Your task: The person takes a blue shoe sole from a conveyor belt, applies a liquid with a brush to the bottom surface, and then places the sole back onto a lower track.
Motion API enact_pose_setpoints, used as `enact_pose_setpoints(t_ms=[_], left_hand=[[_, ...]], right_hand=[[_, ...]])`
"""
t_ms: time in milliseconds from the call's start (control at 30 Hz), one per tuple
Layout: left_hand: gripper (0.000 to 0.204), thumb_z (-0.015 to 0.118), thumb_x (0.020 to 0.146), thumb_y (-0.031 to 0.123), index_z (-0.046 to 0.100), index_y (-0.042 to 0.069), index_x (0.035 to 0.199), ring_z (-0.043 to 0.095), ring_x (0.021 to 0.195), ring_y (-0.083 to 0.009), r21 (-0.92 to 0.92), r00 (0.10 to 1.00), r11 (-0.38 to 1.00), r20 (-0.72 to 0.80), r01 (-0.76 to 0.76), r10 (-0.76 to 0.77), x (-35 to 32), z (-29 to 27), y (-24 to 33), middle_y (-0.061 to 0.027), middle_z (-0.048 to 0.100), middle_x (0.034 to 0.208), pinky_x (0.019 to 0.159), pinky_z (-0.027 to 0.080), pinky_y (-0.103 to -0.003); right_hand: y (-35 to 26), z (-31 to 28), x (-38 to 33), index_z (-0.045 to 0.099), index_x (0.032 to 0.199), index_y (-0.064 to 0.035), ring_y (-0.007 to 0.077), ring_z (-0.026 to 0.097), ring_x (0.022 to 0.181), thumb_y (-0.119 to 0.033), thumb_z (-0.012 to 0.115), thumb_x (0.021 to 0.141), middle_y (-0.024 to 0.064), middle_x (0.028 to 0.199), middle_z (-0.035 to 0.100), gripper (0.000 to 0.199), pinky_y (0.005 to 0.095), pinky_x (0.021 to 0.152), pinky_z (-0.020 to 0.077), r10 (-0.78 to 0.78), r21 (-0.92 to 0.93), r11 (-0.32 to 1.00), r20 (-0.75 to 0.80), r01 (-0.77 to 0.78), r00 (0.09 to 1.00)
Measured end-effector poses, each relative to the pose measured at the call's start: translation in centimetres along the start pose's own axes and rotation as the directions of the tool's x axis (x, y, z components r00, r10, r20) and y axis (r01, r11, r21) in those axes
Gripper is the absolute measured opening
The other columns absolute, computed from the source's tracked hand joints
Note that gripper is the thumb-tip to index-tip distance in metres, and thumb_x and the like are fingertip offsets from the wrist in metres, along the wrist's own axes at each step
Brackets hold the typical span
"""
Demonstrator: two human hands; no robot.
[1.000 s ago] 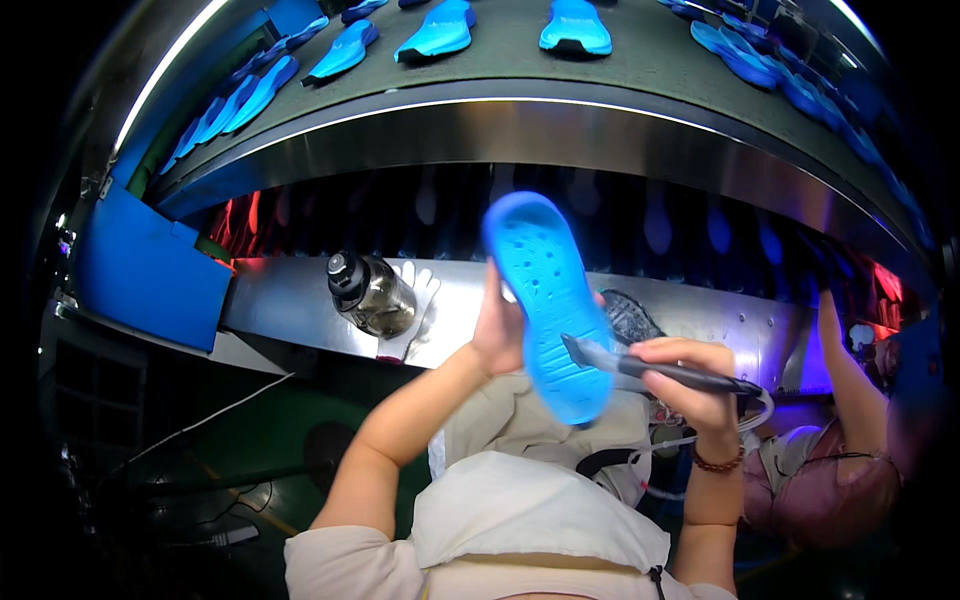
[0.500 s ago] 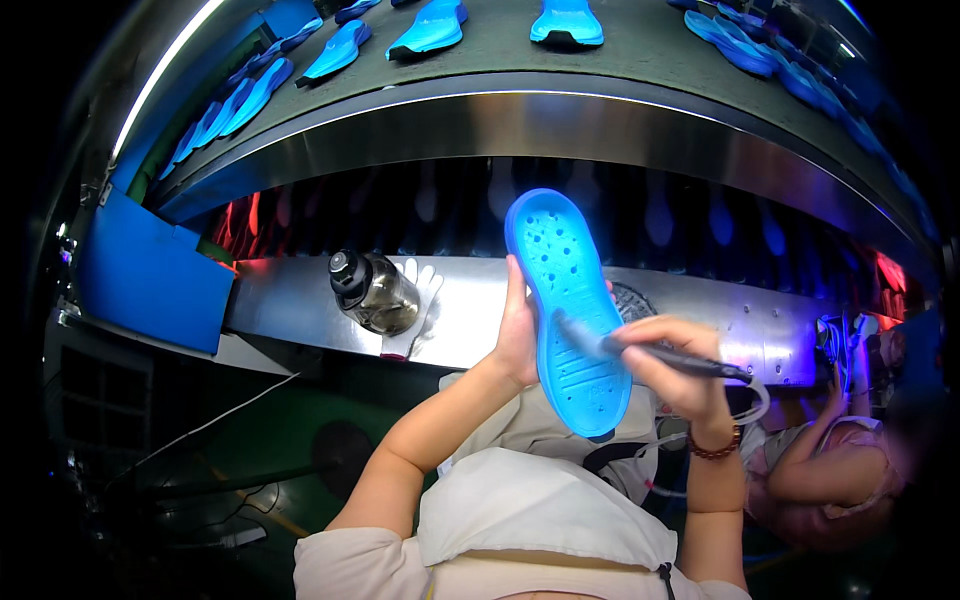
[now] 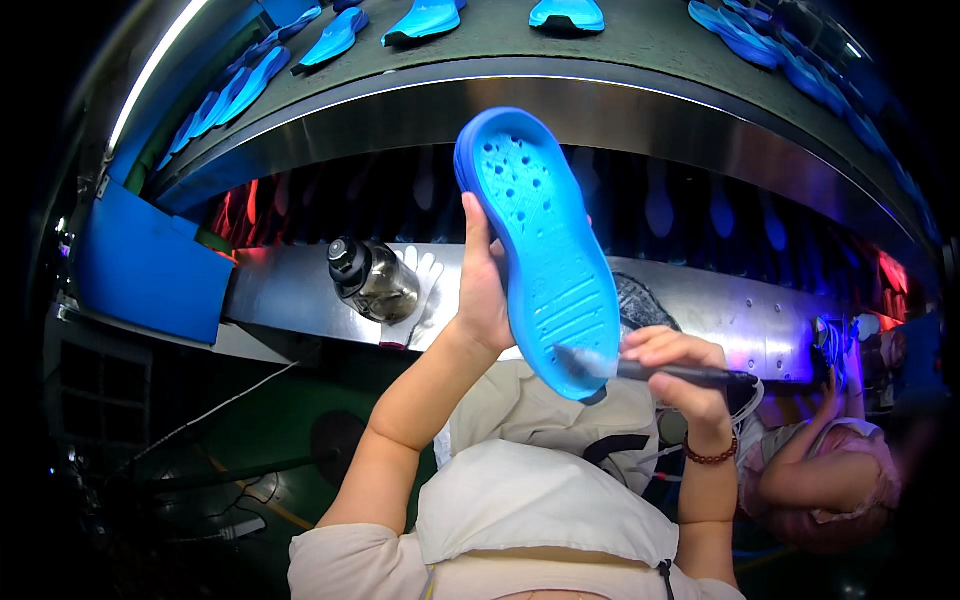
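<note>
A bright blue shoe sole (image 3: 545,250) is held up in front of me, its hollow side facing me, with small holes at the far end and ridges nearer. My left hand (image 3: 482,290) grips its left edge, the thumb along the side and the fingers hidden behind. In my right hand (image 3: 682,368) is a brush with a black handle (image 3: 690,374) and a cable or tube from its back end. Its pale bristles (image 3: 590,361) rest on the near end of the sole.
A dark bottle (image 3: 375,282) stands on the metal ledge (image 3: 270,300), beside a white glove (image 3: 425,275). A dark round container (image 3: 645,305) sits behind my right hand. Blue soles (image 3: 425,20) lie on the belt (image 3: 490,50) above. Another person (image 3: 825,470) works at the right.
The sole has moved up and left with my left hand. The brush has shifted from the sole's middle to its near end.
</note>
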State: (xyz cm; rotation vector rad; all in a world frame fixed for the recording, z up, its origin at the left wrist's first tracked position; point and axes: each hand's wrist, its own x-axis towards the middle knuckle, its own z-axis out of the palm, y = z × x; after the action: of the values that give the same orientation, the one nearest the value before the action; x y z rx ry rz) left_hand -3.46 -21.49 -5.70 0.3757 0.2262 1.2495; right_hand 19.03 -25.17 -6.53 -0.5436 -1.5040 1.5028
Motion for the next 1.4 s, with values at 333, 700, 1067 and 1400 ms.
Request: enact_pose_setpoints(t_ms=[333,700,1067,1400], left_hand=[[0.062,0.029,0.09,0.045,0.034,-0.003,0.13,0.052,0.107,-0.0341,0.056,1.0,0.998,-0.008,-0.016,0.016,-1.6,-0.1,-3.3,-0.0221,0.049,0.121,0.094,0.04,-0.045],[0.06,0.033,0.09,0.043,0.039,-0.004,0.126,0.055,0.103,-0.0341,-0.066,0.998,0.997,0.058,0.041,-0.038,-0.6,-0.8,-2.3,-0.0229,0.051,0.118,0.09,0.044,-0.045],[0.048,0.041,0.09,0.034,0.047,-0.005,0.119,0.059,0.097,-0.0282,-0.011,0.945,0.945,-0.007,0.326,-0.326,0.0,-0.3,-0.6,-0.0198,0.056,0.111,0.087,0.047,-0.039],[0.047,0.054,0.086,0.031,0.05,-0.005,0.116,0.059,0.089,-0.0207,0.352,0.716,0.634,-0.184,0.688,-0.674,-0.8,0.0,0.1,-0.0171,0.057,0.106,0.077,0.05,-0.031]], right_hand=[[-0.7,2.8,-0.4,0.059,0.096,0.0056,0.0229,0.059,0.095,0.005,0.059,0.075,0.0192,0.101,0.061,0.021,0.0323,0.086,0.0452,-0.029,-0.151,0.988,-0.038,0.023,0.999],[-3.0,1.3,2.1,0.064,0.086,0.0036,0.028,0.064,0.088,0.005,0.064,0.067,0.0187,0.089,0.065,0.019,0.0342,0.082,0.0489,-0.095,-0.423,0.899,0.076,0.118,0.993],[-4.1,2.5,1.4,0.064,0.087,-0.0017,0.0247,0.065,0.083,-0.002,0.069,0.068,0.0123,0.09,0.066,0.019,0.0306,0.074,0.0503,-0.03,-0.434,0.872,0.415,0.227,0.909],[-5.5,-1.1,2.6,0.065,0.09,-0.0014,0.0245,0.065,0.085,0.001,0.067,0.07,0.0131,0.093,0.066,0.021,0.0313,0.073,0.0525,0.146,-0.566,0.81,0.453,0.157,0.88]])
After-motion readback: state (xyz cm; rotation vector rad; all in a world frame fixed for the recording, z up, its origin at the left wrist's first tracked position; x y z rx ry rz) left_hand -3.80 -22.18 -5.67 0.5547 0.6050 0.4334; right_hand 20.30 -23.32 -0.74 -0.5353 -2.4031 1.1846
